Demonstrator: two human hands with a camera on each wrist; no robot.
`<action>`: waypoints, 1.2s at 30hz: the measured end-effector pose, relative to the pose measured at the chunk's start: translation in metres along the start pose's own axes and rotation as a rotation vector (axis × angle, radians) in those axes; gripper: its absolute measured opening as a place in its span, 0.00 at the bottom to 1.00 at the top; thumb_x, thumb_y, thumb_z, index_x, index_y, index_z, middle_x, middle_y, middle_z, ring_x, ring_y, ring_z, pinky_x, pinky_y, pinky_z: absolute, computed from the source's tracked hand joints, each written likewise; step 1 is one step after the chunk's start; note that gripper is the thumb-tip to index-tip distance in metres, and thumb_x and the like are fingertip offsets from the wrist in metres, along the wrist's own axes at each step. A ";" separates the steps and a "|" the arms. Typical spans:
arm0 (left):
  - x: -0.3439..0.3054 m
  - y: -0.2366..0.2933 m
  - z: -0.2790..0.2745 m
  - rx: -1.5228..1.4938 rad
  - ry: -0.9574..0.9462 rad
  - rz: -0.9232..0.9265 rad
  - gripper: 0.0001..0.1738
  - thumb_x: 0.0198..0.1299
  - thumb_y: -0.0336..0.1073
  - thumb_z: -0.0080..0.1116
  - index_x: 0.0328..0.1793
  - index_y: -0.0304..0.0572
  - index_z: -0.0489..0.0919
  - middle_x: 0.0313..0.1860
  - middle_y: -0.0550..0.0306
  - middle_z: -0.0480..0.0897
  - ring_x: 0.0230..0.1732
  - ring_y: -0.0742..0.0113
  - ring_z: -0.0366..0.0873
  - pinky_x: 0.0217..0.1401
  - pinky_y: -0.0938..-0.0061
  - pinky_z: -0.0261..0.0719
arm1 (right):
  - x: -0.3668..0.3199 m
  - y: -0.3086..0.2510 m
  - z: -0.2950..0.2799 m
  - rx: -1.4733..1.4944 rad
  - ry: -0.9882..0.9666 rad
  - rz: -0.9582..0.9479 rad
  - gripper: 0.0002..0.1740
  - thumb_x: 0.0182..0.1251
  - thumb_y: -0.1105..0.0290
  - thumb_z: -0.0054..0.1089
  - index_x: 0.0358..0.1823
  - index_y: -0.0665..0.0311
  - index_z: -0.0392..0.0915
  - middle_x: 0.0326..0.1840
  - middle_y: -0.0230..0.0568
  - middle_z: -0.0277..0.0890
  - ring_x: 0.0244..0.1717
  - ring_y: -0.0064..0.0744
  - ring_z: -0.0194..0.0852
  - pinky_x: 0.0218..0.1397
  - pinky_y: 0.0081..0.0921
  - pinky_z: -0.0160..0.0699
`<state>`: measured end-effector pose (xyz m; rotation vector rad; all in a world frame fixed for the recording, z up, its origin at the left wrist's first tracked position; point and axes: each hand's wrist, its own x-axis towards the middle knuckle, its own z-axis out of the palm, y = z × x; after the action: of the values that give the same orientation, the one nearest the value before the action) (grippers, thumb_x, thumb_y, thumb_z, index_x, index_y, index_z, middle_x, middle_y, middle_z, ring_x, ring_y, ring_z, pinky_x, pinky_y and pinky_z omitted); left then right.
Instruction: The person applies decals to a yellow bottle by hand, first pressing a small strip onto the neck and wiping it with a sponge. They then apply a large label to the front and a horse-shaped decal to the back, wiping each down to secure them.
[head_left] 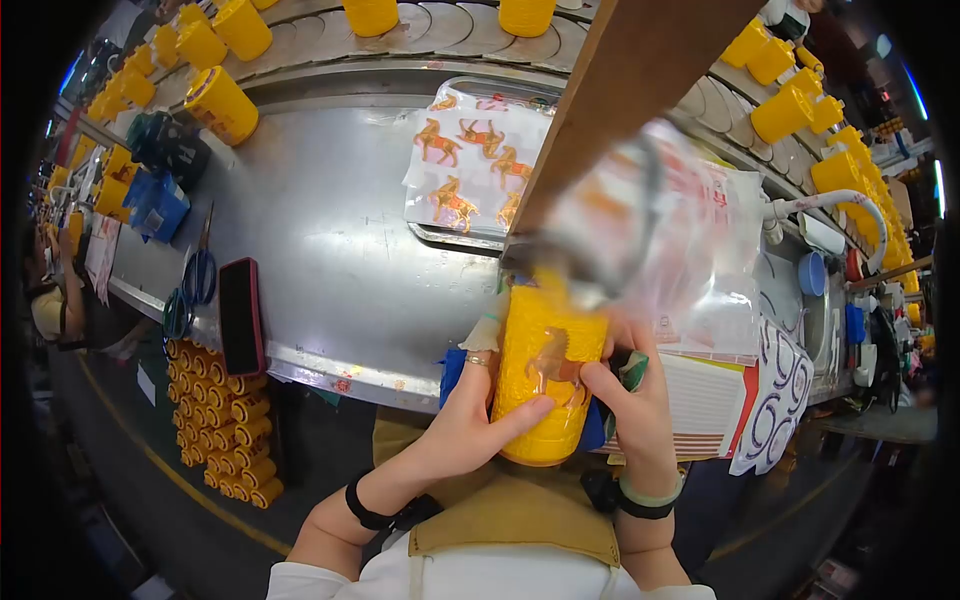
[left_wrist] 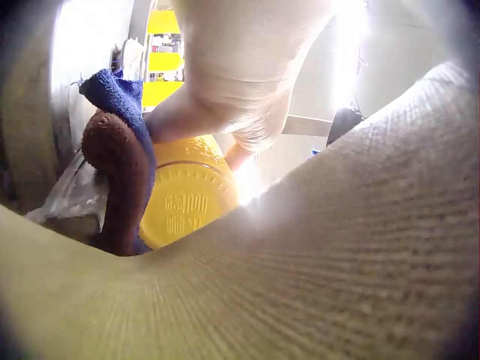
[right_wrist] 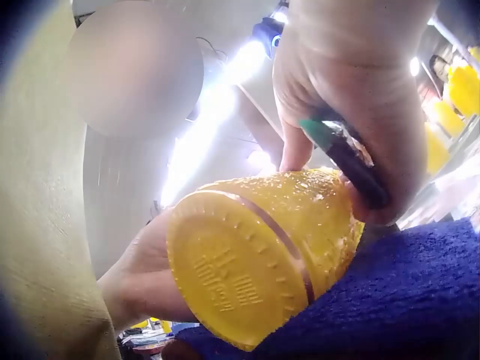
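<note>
Between both hands is a yellow cylindrical container (head_left: 535,425) with a textured wall and a brown-gold horse decal (head_left: 552,365) on its upper side. My left hand (head_left: 462,420) grips its left side, thumb lying across the lower wall. From the right, my right hand (head_left: 640,405) holds it, its thumb at the decal's edge. Tucked in the right palm is a small dark piece with a green end (right_wrist: 349,161). The container's embossed base (left_wrist: 187,202) faces me in the left wrist view. A blue towel (right_wrist: 420,277) lies under and beside it.
A sheet of horse decals (head_left: 440,150) lies in a metal tray (head_left: 460,238). A brown post (head_left: 620,110) stands close ahead, with blurred plastic sheets at its right. Scissors (head_left: 200,275) and a phone (head_left: 240,318) lie left. Several yellow containers line the conveyor (head_left: 440,40).
</note>
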<state>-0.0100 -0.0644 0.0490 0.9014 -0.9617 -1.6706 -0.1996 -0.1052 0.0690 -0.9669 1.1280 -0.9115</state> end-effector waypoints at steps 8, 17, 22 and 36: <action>0.001 0.002 0.001 -0.015 0.002 0.013 0.53 0.72 0.32 0.62 0.88 0.36 0.35 0.83 0.46 0.56 0.84 0.59 0.54 0.84 0.63 0.53 | 0.000 0.003 -0.001 0.025 -0.003 -0.004 0.42 0.65 0.74 0.73 0.79 0.62 0.62 0.42 0.27 0.64 0.42 0.18 0.63 0.49 0.17 0.66; -0.002 0.004 0.000 -0.024 -0.010 -0.057 0.52 0.70 0.29 0.59 0.89 0.40 0.36 0.84 0.47 0.53 0.85 0.57 0.52 0.85 0.60 0.52 | -0.001 -0.001 -0.003 0.005 -0.023 0.008 0.42 0.64 0.77 0.71 0.79 0.63 0.62 0.44 0.28 0.64 0.45 0.19 0.63 0.52 0.16 0.66; 0.000 -0.001 0.000 0.045 -0.006 0.013 0.51 0.70 0.29 0.59 0.88 0.39 0.36 0.84 0.46 0.54 0.85 0.57 0.52 0.85 0.60 0.52 | 0.001 -0.012 -0.021 0.071 0.042 -0.118 0.37 0.64 0.84 0.64 0.76 0.67 0.64 0.55 0.35 0.67 0.54 0.23 0.65 0.63 0.22 0.66; 0.001 0.002 -0.004 -0.238 0.072 -0.053 0.46 0.72 0.30 0.56 0.89 0.40 0.43 0.87 0.50 0.53 0.87 0.57 0.48 0.87 0.60 0.46 | 0.000 -0.009 -0.015 0.026 -0.006 -0.131 0.19 0.74 0.72 0.61 0.63 0.62 0.72 0.44 0.26 0.62 0.44 0.17 0.62 0.48 0.15 0.66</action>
<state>-0.0062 -0.0660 0.0489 0.8267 -0.6789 -1.7418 -0.2155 -0.1102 0.0754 -1.0312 1.0545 -1.0255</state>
